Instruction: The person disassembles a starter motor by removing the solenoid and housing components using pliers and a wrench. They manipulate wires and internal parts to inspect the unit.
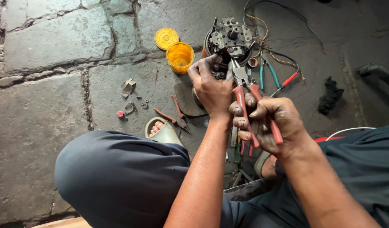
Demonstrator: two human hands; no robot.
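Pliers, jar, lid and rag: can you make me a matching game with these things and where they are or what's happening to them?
Things:
1. Red-handled pliers
2. Orange jar
3. Yellow lid
4. Black rag

Places or states:
A. Lying flat on the stone, just behind the jar
B. Alone on the floor, far right
C. Held in the right hand, nose on the metal part
D. Standing open, left of the metal part

Pairs: 1-C, 2-D, 3-A, 4-B
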